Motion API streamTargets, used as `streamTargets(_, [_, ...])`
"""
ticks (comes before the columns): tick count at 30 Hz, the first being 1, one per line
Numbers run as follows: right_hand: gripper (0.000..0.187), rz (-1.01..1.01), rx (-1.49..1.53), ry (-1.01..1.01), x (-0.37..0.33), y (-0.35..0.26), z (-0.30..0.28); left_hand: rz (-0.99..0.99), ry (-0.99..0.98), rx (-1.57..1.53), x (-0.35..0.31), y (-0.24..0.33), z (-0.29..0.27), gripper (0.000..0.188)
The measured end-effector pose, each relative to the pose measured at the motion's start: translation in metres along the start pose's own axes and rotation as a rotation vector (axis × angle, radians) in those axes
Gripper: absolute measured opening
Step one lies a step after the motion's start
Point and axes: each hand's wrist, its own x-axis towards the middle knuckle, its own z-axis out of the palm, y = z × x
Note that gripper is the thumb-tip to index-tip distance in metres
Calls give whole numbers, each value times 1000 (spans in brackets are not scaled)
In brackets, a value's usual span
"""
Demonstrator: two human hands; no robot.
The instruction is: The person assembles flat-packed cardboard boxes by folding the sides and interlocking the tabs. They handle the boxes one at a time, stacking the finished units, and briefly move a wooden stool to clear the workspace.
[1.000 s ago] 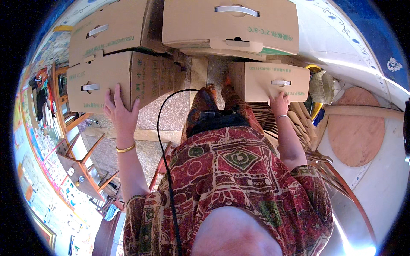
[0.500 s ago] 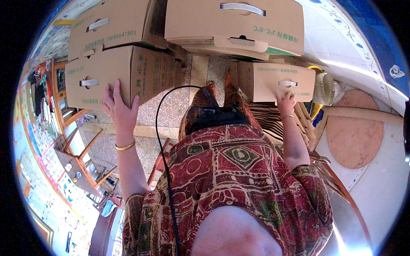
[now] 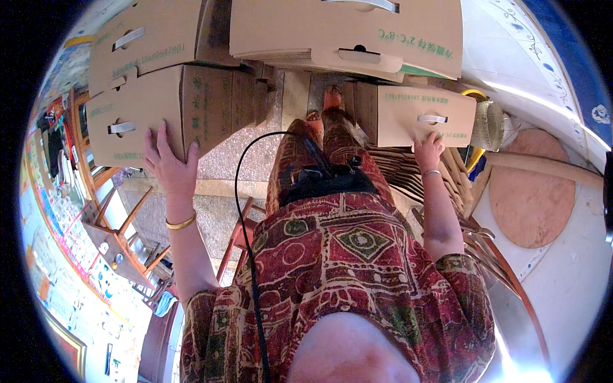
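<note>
At the left, my left hand (image 3: 171,163) lies with spread fingers on the near corner of a brown cardboard box (image 3: 140,105), beside its white handle (image 3: 121,127). The thumb reaches round toward the box's side. At the right, my right hand (image 3: 428,152) has its bent fingers on the near edge of a smaller cardboard box (image 3: 405,115), just below that box's white handle (image 3: 432,119). What lies under these fingers is hidden.
Another handled box (image 3: 159,38) stands behind the left one; a large box (image 3: 345,29) is at the far middle. Flattened cardboard (image 3: 408,175) leans near my right forearm. A black cable (image 3: 237,185) hangs across my front. A wooden stool (image 3: 121,236) stands left.
The left box and my left hand have shifted slightly left and down in view. My right hand keeps its place at the smaller box. My feet and legs have shifted slightly.
</note>
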Motion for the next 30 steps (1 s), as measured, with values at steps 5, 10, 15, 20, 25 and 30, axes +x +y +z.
streamTargets(5, [81,11,4,16,-1,-4,0,-26,-36,34,-3,-6,-8,78])
streamTargets(10, [81,1,17,-45,8,9,-12,-30,-37,22,-4,-7,-9,79])
streamTargets(15, [78,12,-76,-37,21,19,-19,-39,-45,-9,-7,-10,-10,80])
streamTargets(20, [81,-32,-75,-14,29,33,-16,-45,-35,6,-9,-9,-13,81])
streamTargets(25, [84,12,-41,-12,46,47,-26,-40,-11,-4,-8,-4,-15,81])
streamTargets(30, [86,102,-76,-63,67,59,-42,-53,-19,15,-7,-3,-16,81])
